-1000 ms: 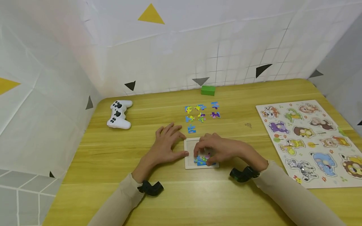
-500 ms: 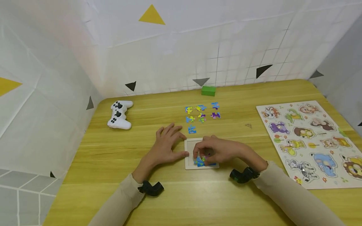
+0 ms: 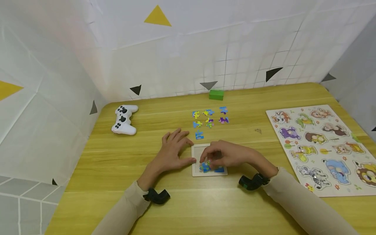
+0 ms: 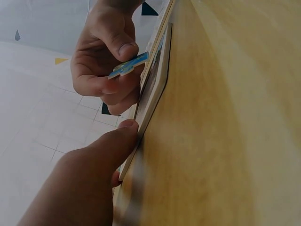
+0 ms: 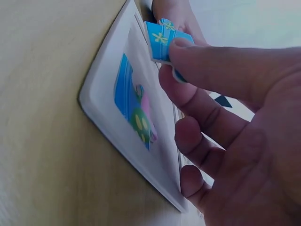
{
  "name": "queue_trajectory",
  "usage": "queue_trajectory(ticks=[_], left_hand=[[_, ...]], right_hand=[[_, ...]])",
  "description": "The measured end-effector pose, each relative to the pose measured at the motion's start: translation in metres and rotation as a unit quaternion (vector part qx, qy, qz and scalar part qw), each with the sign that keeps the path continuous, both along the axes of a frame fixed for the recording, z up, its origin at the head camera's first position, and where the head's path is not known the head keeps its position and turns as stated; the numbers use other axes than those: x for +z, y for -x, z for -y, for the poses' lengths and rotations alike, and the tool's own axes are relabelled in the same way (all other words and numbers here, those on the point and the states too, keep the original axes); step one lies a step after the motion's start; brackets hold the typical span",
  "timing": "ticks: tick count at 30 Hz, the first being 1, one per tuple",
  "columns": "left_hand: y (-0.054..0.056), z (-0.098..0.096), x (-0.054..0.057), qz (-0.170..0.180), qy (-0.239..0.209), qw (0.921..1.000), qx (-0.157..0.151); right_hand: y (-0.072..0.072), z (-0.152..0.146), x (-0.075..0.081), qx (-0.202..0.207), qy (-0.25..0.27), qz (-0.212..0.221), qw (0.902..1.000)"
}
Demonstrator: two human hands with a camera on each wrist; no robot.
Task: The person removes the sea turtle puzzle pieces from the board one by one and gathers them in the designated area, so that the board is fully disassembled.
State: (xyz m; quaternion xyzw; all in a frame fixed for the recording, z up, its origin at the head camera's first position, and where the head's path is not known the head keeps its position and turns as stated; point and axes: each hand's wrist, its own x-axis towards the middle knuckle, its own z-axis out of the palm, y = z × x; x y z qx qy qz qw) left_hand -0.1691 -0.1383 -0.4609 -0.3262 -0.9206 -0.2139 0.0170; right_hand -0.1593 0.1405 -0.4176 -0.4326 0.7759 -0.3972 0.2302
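Between thumb and index finger, my right hand (image 3: 227,155) pinches a blue jigsaw piece (image 5: 159,41) with a yellow flower on it. The piece is tilted and held just over a small, shallow white puzzle tray (image 3: 193,168). Inside the tray's corner lies another jigsaw piece (image 5: 124,89), blue, green and pink, partly hidden by the right hand in the head view. My left hand (image 3: 173,150) lies at the tray's left side with fingers spread. Its thumb (image 4: 123,139) touches the tray's edge in the left wrist view.
Several loose jigsaw pieces (image 3: 199,134) lie beyond the tray. A green block (image 3: 216,95) stands near the back wall. At the left is a white game controller (image 3: 123,119). A large animal puzzle board (image 3: 327,140) fills the right side of the wooden table (image 3: 188,209).
My right hand has lifted and tilted the blue jigsaw piece, moving slightly left, so a gap shows between it and the piece in the tray. The left hand has stayed in place.
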Motion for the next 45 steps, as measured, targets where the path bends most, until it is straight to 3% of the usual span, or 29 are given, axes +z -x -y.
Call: queue_trajectory(ticks=[13, 21, 29, 37, 45], left_hand=[[-0.001, -0.001, 0.001, 0.004, 0.01, 0.9999, 0.004], [-0.001, 0.0, 0.0, 0.005, 0.013, 0.9999, 0.005], [-0.001, -0.001, 0.0, 0.005, 0.011, 0.9999, 0.005], [-0.001, 0.0, -0.002, 0.001, 0.005, 1.0, 0.004], [-0.001, 0.0, -0.002, 0.001, 0.006, 1.0, 0.004]], right_hand=[[0.01, -0.008, -0.005, -0.048, 0.023, -0.006, 0.9985], [0.017, -0.014, -0.004, -0.114, 0.014, -0.009, 0.9933], [0.025, -0.02, -0.01, -0.183, 0.02, 0.013, 0.9828], [0.033, -0.024, -0.017, -0.226, 0.041, -0.003, 0.9733], [0.042, -0.024, -0.02, -0.277, 0.027, -0.021, 0.9604]])
